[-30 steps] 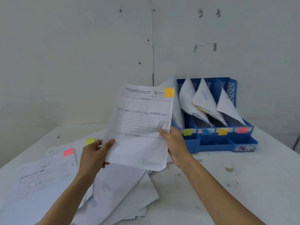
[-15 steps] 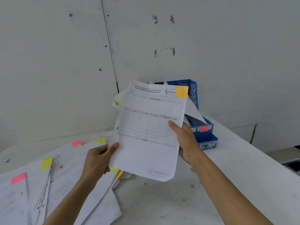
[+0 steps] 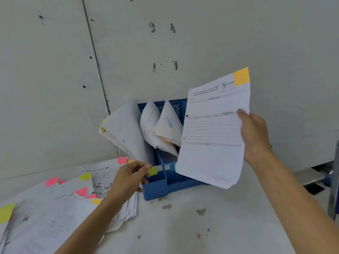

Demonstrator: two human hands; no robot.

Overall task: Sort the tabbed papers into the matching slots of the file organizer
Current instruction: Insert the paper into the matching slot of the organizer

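My right hand (image 3: 255,136) grips the right edge of a printed form with an orange tab (image 3: 214,132) and holds it up, tilted, in front of the right half of the blue file organizer (image 3: 156,187). My left hand (image 3: 128,178) is off the sheet. Its curled fingers sit at the organizer's front left corner, beside the yellow slot label (image 3: 153,171); whether they grip the wall is unclear. Curled papers (image 3: 128,132) stand in the left and middle slots. The right slots and their labels are hidden behind the sheet.
A loose spread of papers with pink, yellow and orange tabs (image 3: 60,204) covers the white table (image 3: 192,226) at the left. The organizer stands against a grey wall. A metal frame (image 3: 334,180) rises at the right edge.
My left hand let go of the orange-tabbed sheet and dropped to the organizer's front left corner. My right hand carried the sheet up and to the right. The view swung right.
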